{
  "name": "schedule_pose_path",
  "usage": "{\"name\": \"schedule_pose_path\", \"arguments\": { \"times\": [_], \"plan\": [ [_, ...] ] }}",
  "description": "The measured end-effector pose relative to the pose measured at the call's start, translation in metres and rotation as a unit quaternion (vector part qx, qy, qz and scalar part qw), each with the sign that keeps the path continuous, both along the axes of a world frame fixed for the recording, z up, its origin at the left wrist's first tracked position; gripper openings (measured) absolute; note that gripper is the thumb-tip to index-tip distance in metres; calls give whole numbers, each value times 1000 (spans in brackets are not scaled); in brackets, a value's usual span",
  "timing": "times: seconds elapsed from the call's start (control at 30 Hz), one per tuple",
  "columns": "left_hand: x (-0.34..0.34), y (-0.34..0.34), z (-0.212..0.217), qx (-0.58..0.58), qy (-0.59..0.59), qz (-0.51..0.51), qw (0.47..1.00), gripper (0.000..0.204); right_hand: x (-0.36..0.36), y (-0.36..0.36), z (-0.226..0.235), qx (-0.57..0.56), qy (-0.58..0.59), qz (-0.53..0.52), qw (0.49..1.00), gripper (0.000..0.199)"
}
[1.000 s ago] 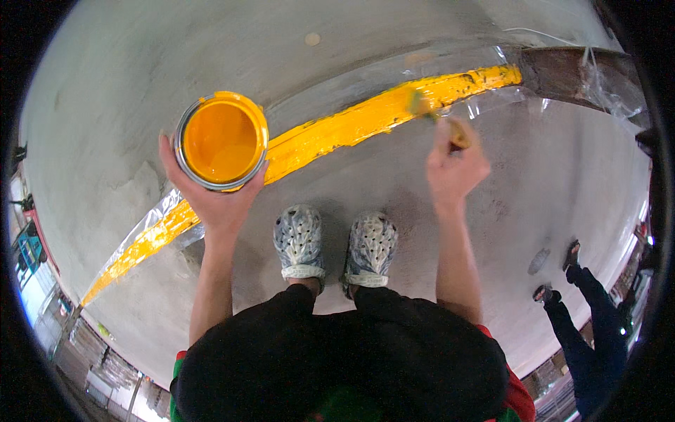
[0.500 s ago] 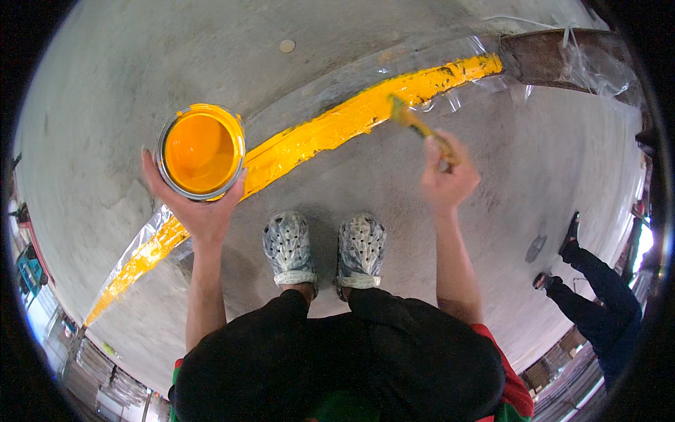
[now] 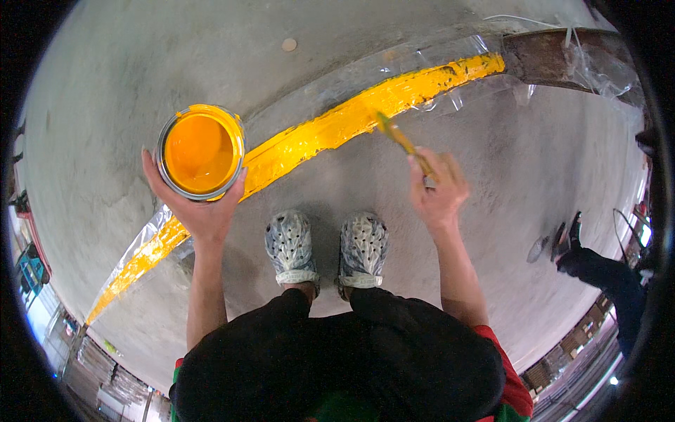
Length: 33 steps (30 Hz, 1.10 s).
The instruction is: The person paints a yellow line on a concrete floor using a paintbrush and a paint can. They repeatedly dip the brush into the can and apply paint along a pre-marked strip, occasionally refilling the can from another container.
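My left hand (image 3: 200, 214) is wrapped round the lower side of an open metal can of yellow-orange paint (image 3: 200, 153), its rim smeared with paint. In my right hand (image 3: 439, 193) is a paintbrush (image 3: 399, 135), gripped by its handle. The bristles are at the lower edge of a long yellow painted strip (image 3: 337, 126) that curves across the floor; whether they touch it I cannot tell. Clear plastic film (image 3: 344, 79) lies along both sides of the strip. Part of the strip is hidden behind the can and my left hand.
My feet, in pale clogs (image 3: 290, 243), stand on the grey concrete floor (image 3: 506, 162) below the strip. A dark brown unpainted stretch (image 3: 538, 60) continues at the upper right, with crumpled plastic (image 3: 605, 74). Another person's dark-trousered leg (image 3: 605, 271) is at the right edge.
My right hand and the paintbrush have moved slightly left and down, off the strip's middle to its lower edge. The can stays put. The other person's legs have shifted at the right.
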<state>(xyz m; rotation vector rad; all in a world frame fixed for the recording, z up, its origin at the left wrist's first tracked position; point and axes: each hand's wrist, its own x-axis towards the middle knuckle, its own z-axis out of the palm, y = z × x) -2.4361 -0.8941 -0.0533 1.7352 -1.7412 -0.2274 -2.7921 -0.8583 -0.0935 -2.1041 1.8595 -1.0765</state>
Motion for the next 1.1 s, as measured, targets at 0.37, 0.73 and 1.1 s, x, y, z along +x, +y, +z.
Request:
{"name": "schedule_pose_path", "arguments": {
  "times": [0.37, 0.73, 1.1],
  "plan": [
    [2, 0, -2, -6, -18, 4, 1000, 131, 3, -5, -1, -22, 4, -44, 999, 21],
    [4, -2, -1, -2, -6, 10, 1000, 130, -18, -9, -5, 30, -56, -89, 994, 14],
    [-2, -11, -5, -12, 26, -5, 1000, 129, 17, -26, 7, 26, -8, -36, 999, 16]
  ]
}}
